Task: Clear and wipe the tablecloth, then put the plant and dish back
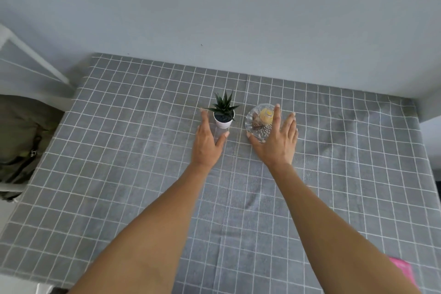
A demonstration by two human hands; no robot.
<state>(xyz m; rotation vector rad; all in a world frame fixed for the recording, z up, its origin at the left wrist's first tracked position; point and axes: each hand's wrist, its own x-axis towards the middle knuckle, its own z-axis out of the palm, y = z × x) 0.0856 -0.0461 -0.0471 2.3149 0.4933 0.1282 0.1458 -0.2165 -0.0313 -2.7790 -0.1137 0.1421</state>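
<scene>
- The tablecloth (143,174) — grey, with a white grid of squares — covers the worktop up to the pale wall behind it; faint creases and darker patches show on its right half.
- The plant (223,105), a small spiky dark-green succulent in a white pot (223,122), stands upright on the cloth near the middle of the far half.
- The dish (254,124), clear cut glass, sits just to the right of the pot, apart from it, and holds a yellow item (265,116) and a brown piece (255,122) — what they are cannot be told.
- The left hand (206,143) reaches in just left of and in front of the pot, grip spread: fingers straight and pointing away, thumb out toward the pot's base. Whether it touches the pot is not clear.
- The right hand (274,141) lies over the near and right part of the dish, grip spread wide with fingers straight; one finger runs across the dish beside the yellow item, and the thumb sits at the near-left rim. It overlaps the dish, though whether it presses on the glass cannot be told.
- Both bare forearms stretch from the bottom edge over the cloth.
- A pink object (403,268) peeks in at the lower right edge of the cloth.
- Off the left edge of the worktop lies an olive-green bag (21,141), with a white frame (33,55) behind it against the wall.
</scene>
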